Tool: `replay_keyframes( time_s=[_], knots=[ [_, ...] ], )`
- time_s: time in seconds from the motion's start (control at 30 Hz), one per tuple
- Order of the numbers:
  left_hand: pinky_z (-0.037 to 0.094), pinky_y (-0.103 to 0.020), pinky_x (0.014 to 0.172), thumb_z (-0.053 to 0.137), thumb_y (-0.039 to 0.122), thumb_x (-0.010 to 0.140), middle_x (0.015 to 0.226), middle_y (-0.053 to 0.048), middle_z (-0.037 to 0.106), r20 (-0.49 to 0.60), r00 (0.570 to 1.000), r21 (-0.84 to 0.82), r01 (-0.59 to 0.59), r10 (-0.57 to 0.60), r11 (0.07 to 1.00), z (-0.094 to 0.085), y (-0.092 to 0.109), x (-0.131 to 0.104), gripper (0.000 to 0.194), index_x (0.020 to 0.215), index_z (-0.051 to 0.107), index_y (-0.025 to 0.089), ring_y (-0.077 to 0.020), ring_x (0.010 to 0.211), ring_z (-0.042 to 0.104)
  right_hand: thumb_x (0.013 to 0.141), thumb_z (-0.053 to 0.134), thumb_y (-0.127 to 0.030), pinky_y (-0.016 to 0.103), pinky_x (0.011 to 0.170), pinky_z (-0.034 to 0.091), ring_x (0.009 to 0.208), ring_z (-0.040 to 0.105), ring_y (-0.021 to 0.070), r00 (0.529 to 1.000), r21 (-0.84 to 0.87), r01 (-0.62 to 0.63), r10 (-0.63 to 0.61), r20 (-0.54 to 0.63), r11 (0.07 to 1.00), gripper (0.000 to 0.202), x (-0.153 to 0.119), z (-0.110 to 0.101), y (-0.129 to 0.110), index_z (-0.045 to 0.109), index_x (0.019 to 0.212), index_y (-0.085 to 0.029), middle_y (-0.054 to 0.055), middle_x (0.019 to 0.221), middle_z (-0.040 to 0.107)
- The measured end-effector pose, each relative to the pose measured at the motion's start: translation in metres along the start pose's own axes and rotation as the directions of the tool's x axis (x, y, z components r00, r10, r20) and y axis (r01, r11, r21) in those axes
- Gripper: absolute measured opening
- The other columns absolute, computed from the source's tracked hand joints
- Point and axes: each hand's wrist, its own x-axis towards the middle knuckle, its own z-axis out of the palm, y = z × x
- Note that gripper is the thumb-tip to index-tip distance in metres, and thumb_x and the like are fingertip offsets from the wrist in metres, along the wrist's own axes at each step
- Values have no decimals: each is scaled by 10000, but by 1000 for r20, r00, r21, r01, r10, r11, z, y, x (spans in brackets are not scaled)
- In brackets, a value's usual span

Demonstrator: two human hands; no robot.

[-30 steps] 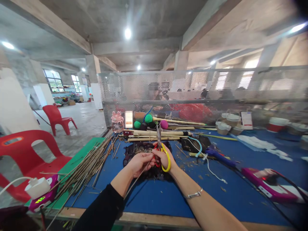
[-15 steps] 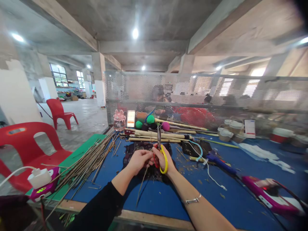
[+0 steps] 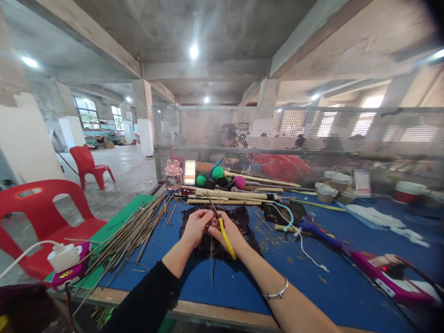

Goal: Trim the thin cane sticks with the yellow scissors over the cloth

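My left hand [image 3: 197, 227] is closed in a pinch at the top of a thin brown stick [image 3: 212, 263], whose lower end points down toward me. Close beside it, my right hand [image 3: 229, 235] holds scissors [image 3: 226, 238] with a yellow handle loop. Their narrow blades tilt up and to the left, by the left fingertips. Whether the right fingers also touch the stick is hidden. Under both hands lies a crumpled dark cloth [image 3: 249, 236] on the blue tabletop [image 3: 236, 286].
A pile of thin sticks [image 3: 135, 231] spreads to the left over a green mat [image 3: 133, 206]. Thicker pale rods [image 3: 236, 194], yarn balls [image 3: 218, 173] and a pink-lidded bottle [image 3: 173, 175] stand before a mesh screen [image 3: 294, 125]. Purple power strips [image 3: 378, 273] lie at both sides.
The scissors have swung from nearly upright to tilted left, their blades now lower by the left fingers. The stick hangs straighter down. Both hands have shifted slightly left.
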Motion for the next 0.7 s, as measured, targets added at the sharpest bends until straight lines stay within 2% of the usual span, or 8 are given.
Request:
replay_keyframes(
  time_s=[0.2, 0.33, 0.57, 0.7],
  knots=[
    [393, -195, 495, 646, 370, 631, 600, -4, 569, -42, 997, 44, -59, 61, 997, -1, 1, 0, 306, 795, 611, 113, -80, 509, 494, 624, 668, -367, 316, 801, 404, 882, 528, 193, 995, -115, -51, 40, -92, 992, 537, 1, 1, -1, 453, 1088, -201, 57, 964, 577],
    [389, -198, 494, 631, 365, 648, 586, -1, 557, -28, 995, 65, -91, 93, 994, -3, -1, 1, 292, 792, 603, 113, -78, 495, 486, 613, 673, -387, 336, 812, 394, 897, 523, 202, 992, -150, -80, 64, -105, 986, 581, 1, 3, 3, 446, 1110, -190, 66, 974, 574],
    [390, -202, 532, 630, 368, 641, 582, 2, 556, 24, 996, 103, -85, 83, 991, 1, 1, -1, 260, 705, 595, 119, -80, 516, 487, 641, 654, -366, 315, 782, 401, 865, 524, 185, 995, -166, -25, 8, -100, 986, 542, 0, 2, 2, 435, 1106, -195, 58, 962, 567],
    [381, -194, 546, 622, 335, 655, 590, -1, 549, 33, 995, 123, -95, 92, 988, 3, 2, -3, 238, 733, 604, 111, -79, 538, 480, 677, 623, -359, 290, 747, 407, 811, 523, 163, 995, -191, -11, -8, -96, 982, 489, 0, 1, 0, 427, 1096, -203, 41, 927, 561]
  ],
)
